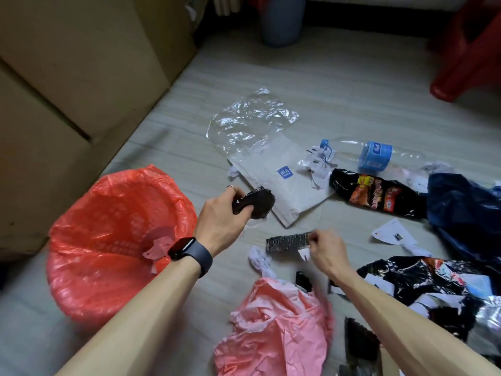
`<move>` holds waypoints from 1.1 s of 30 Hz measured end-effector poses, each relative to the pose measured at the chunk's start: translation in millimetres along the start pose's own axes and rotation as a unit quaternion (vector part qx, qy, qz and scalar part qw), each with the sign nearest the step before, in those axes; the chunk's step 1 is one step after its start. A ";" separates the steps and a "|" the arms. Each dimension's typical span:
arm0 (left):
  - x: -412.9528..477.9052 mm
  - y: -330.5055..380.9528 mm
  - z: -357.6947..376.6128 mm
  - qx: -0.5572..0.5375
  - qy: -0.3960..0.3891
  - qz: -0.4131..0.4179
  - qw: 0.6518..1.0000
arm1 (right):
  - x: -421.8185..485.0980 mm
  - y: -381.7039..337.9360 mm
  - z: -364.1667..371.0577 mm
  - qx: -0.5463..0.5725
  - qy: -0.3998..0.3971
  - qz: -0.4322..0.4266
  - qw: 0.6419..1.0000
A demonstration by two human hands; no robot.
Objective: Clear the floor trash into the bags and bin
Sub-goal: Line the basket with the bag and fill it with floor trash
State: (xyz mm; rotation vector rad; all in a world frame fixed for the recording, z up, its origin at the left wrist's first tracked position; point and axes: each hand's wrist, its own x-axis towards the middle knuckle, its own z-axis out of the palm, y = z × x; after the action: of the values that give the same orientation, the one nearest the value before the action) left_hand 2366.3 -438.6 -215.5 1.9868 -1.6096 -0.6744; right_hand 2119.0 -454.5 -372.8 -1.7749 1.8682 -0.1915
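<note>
A bin lined with a red bag [89, 213] stands on the floor at the left, with scraps of paper inside. My left hand [221, 215] is just right of its rim and grips a crumpled black wrapper [257, 203]. My right hand [326, 249] pinches the end of a dark, silvery strip of wrapper [287, 241] low over the floor. A pink plastic bag [273, 329] lies crumpled between my forearms. A white tissue wad [260, 260] sits just above it.
Scattered ahead are a clear plastic sheet [252, 115], a white mailer [279, 180], a crushed bottle with a blue label [375, 156], a black snack bag [376, 195], a dark blue bag [466, 210] and paper scraps. Cardboard boxes [67, 77] line the left; a red stool [471, 50] stands far right.
</note>
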 end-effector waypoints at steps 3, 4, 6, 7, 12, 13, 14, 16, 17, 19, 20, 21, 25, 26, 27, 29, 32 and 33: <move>2.1 6.0 -43.2 -0.008 0.075 0.032 0.997 | -3.8 -59.9 -35.5 0.089 0.071 -0.067 0.991; 2.5 6.0 -58.5 -0.013 0.102 0.036 0.994 | -5.9 -81.7 -47.8 0.118 0.091 -0.094 0.984; 1.5 1.1 -88.6 -0.022 0.155 0.031 0.987 | -12.2 -125.5 -70.9 0.169 0.123 -0.144 0.967; -1.7 -5.0 -108.5 -0.022 0.188 0.025 0.982 | -17.1 -151.3 -81.2 0.190 0.136 -0.170 0.957; -25.9 -56.2 -170.6 -0.012 0.301 -0.047 0.952 | -48.4 -250.6 -102.3 0.226 0.153 -0.288 0.918; -34.9 -70.9 -178.3 -0.003 0.296 -0.072 0.952 | -55.4 -269.0 -98.6 0.221 0.140 -0.313 0.913; -41.3 -83.6 -178.7 0.008 0.280 -0.097 0.955 | -60.9 -280.6 -95.1 0.216 0.125 -0.326 0.912; -58.2 -111.7 -179.2 0.039 0.234 -0.147 0.960 | -69.8 -305.9 -82.3 0.198 0.089 -0.352 0.910; -65.1 -123.9 -176.4 0.056 0.210 -0.164 0.962 | -71.4 -315.5 -75.0 0.182 0.070 -0.362 0.911; -76.2 -144.8 -168.2 0.080 0.167 -0.180 0.966 | -72.3 -331.8 -58.1 0.137 0.029 -0.370 0.919; -79.7 -153.0 -162.6 0.091 0.146 -0.185 0.968 | -71.8 -337.5 -49.9 0.114 0.009 -0.370 0.922; -82.2 -159.3 -156.7 0.104 0.122 -0.188 0.969 | -70.6 -341.5 -41.1 0.091 -0.006 -0.373 0.923; -86.2 -179.5 -140.7 0.127 0.030 -0.200 0.971 | -62.1 -351.7 -7.9 -0.004 -0.065 -0.367 0.928; -86.7 -181.2 -139.4 0.129 0.009 -0.197 0.972 | -61.1 -352.3 -3.3 -0.010 -0.077 -0.368 0.927; -86.6 -182.1 -139.0 0.132 -0.008 -0.191 0.972 | -60.9 -352.7 0.1 -0.015 -0.087 -0.373 0.923; -86.0 -184.8 -140.1 0.134 -0.024 -0.183 0.974 | -61.7 -353.4 6.3 -0.025 -0.103 -0.380 0.919; -83.6 -186.0 -145.5 0.128 -0.011 -0.177 0.976 | -62.2 -349.5 9.1 -0.001 -0.105 -0.377 0.920; -81.5 -184.6 -147.0 0.129 -0.006 -0.173 0.976 | -61.7 -346.9 8.2 0.013 -0.103 -0.376 0.921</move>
State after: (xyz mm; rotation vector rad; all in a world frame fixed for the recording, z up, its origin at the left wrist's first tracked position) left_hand 2583.2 -315.1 -218.6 2.4935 -1.4280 -0.6283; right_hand 2426.2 -434.1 -201.4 -2.3097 0.9583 -0.2903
